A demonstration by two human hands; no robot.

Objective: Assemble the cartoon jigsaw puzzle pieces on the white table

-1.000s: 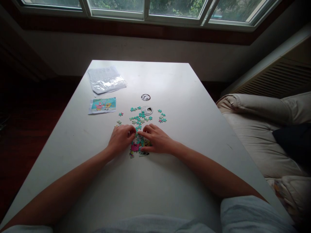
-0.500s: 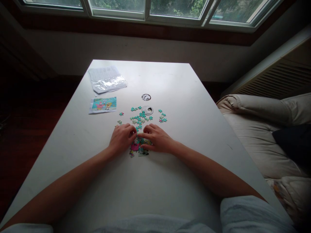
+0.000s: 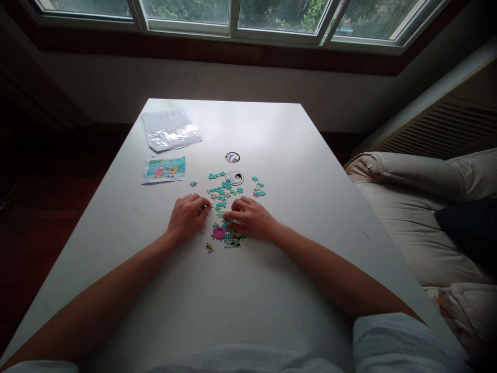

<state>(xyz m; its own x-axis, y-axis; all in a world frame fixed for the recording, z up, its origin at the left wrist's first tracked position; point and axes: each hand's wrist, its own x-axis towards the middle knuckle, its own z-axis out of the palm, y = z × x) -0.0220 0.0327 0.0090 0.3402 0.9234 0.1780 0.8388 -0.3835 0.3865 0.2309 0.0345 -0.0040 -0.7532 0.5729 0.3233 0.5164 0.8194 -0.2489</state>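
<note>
A partly joined patch of jigsaw point(image 3: 227, 235), pink and teal, lies on the white table point(image 3: 240, 295). My right hand point(image 3: 252, 220) rests on its right edge, fingers curled and pressed down on the pieces. My left hand point(image 3: 188, 217) sits just left of the patch, fingers bent, fingertips close to a small piece; what they pinch is too small to make out. Several loose teal pieces point(image 3: 225, 189) are scattered just beyond both hands. One stray piece point(image 3: 209, 248) lies near the patch's lower left.
A printed picture card point(image 3: 165, 169) lies to the left, with a clear plastic bag on paper point(image 3: 171, 129) behind it. Two round cable holes point(image 3: 234, 167) sit mid-table. A cream sofa point(image 3: 427, 207) stands along the right, windows at the back.
My left hand has slid a little left, off the joined patch, uncovering more of it. My right hand has stayed on the patch's right side.
</note>
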